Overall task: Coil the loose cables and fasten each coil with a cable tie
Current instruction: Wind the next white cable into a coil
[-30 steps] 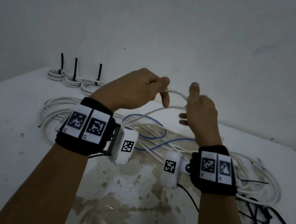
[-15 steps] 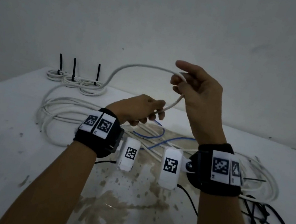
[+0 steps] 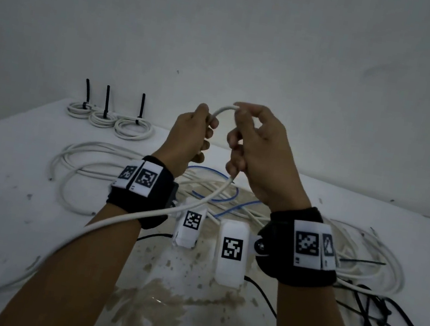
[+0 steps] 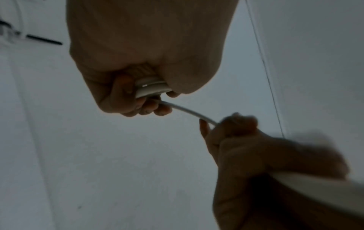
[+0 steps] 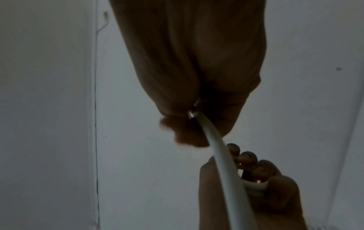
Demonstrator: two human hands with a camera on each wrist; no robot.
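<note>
Both hands are raised above the table and hold one white cable (image 3: 223, 110). My left hand (image 3: 192, 136) grips a small coil of its loops (image 4: 151, 88), seen inside the fist in the left wrist view. My right hand (image 3: 253, 146) has its fingers curled round the same cable (image 5: 216, 143); a short arc bridges the two fists. From the right hand the cable runs down across my left forearm (image 3: 120, 218) toward the table's near left. Loose white cables (image 3: 82, 158) and a blue cable (image 3: 231, 193) lie tangled on the table under the hands.
Three tied white coils (image 3: 133, 128) with upright black cable ties (image 3: 142, 104) sit at the table's far left. A black cable (image 3: 379, 324) and a loose black tie (image 3: 361, 261) lie at the right. The white table (image 3: 3, 213) is stained brown in the middle; a wall stands behind.
My left hand rose from near the table to meet the right hand. The long arc of cable shrank to a short one, and the free length now trails over my left forearm.
</note>
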